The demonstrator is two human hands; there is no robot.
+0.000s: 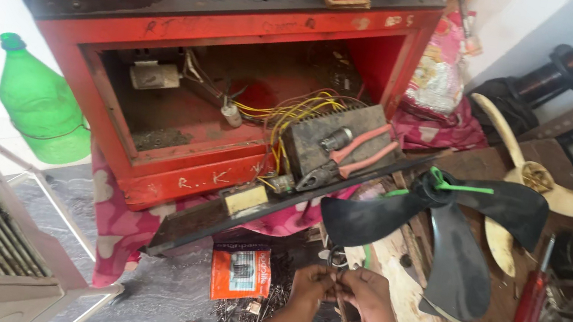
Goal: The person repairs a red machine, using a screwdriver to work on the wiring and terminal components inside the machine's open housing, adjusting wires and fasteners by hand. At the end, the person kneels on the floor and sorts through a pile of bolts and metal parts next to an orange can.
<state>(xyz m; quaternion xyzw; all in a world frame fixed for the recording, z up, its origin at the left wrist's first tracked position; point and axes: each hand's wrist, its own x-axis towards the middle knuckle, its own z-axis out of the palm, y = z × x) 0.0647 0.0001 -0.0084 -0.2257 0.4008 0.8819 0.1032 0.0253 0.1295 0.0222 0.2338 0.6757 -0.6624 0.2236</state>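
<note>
Cluttered workshop floor, left hand (310, 284) and right hand (364, 290) pinched together on small metal part (336, 291)

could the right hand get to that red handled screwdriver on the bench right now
Probably yes. The screwdriver lies uncovered on the bench to the right of the right hand, though both hands are busy with a small part.

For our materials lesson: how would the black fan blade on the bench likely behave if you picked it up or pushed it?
The black fan blade looks like thin plastic, so probably light and slightly flexible. Its three curved blades suggest that it would rock or spin rather than slide flat. It overhangs the bench, so a push might tip it off.
</note>
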